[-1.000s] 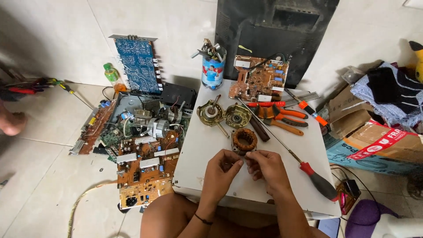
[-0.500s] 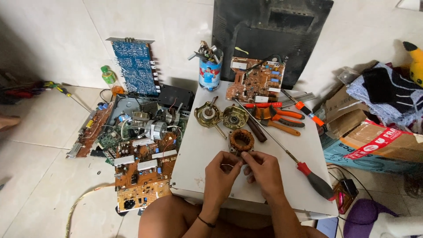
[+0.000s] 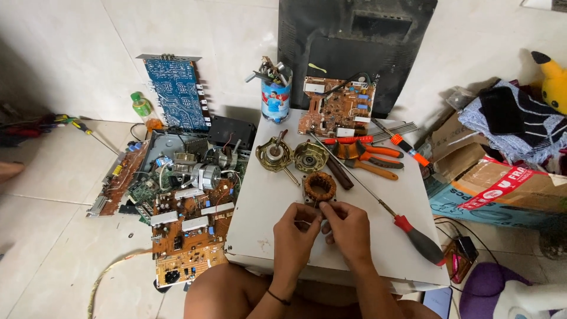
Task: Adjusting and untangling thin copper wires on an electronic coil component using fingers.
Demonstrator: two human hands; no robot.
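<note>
Fingers (image 3: 323, 223) of both hands meet over the near middle of the white tabletop (image 3: 260, 207), pinching a thin wire between their tips; the left hand (image 3: 295, 230) and right hand (image 3: 349, 227) touch each other, and the wire is too fine to follow far. Just beyond the fingertips lies the copper-wound motor stator (image 3: 319, 187), flat on the tabletop.

Behind the tabletop a big dark television back shell (image 3: 354, 41) leans on the wall. On the right an open cardboard box (image 3: 490, 189) stands with folded cloth (image 3: 520, 127) heaped just behind it. On the floor to the left, a shallow metal chassis (image 3: 162, 145) holds small motors and loose parts, with brown circuit boards (image 3: 186, 236) spread beside it and a blue circuit board (image 3: 177, 93) propped upright.

On the tabletop's far edge a brown circuit board (image 3: 336, 113) lies flat; beside it a printed tin can (image 3: 276, 100) stands upright, stuffed with tools and metal bits. Two round motor end caps (image 3: 292, 155) sit side by side, orange-handled pliers (image 3: 369, 159) beside them, and a long red-handled screwdriver (image 3: 407, 230) lies diagonally to the right of the hands.
</note>
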